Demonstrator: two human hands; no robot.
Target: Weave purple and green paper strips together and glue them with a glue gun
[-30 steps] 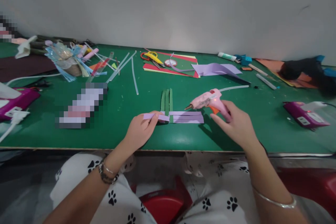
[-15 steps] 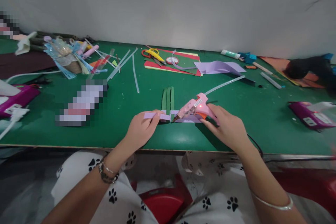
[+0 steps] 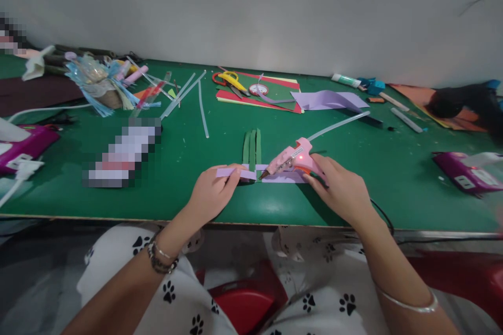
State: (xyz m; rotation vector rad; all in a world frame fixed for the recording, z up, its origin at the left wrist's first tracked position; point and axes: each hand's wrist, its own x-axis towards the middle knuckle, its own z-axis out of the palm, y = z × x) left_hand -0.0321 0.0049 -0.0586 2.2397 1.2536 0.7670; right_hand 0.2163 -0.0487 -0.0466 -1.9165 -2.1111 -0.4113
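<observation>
My right hand point(image 3: 341, 192) grips a pink glue gun point(image 3: 293, 159) with a clear glue stick sticking out behind it; its nozzle points down-left at the woven strips. My left hand point(image 3: 212, 193) pinches the left end of a lilac paper strip point(image 3: 232, 172) and lifts it slightly. Several lilac strips point(image 3: 281, 177) lie across three dark green strips point(image 3: 251, 147) on the green table point(image 3: 176, 167), between my two hands.
Yellow-handled scissors point(image 3: 230, 80) lie on red and green paper sheets point(image 3: 259, 97) at the back, beside a lilac sheet point(image 3: 328, 99). Clear glue sticks point(image 3: 201, 107) and craft clutter point(image 3: 98, 84) sit back left. Purple glue guns rest at the left point(image 3: 23, 146) and right point(image 3: 466, 172) edges.
My right hand has brought the glue gun from the right down to the woven strips, nozzle now at them. My left hand has stayed pinching the lilac strip.
</observation>
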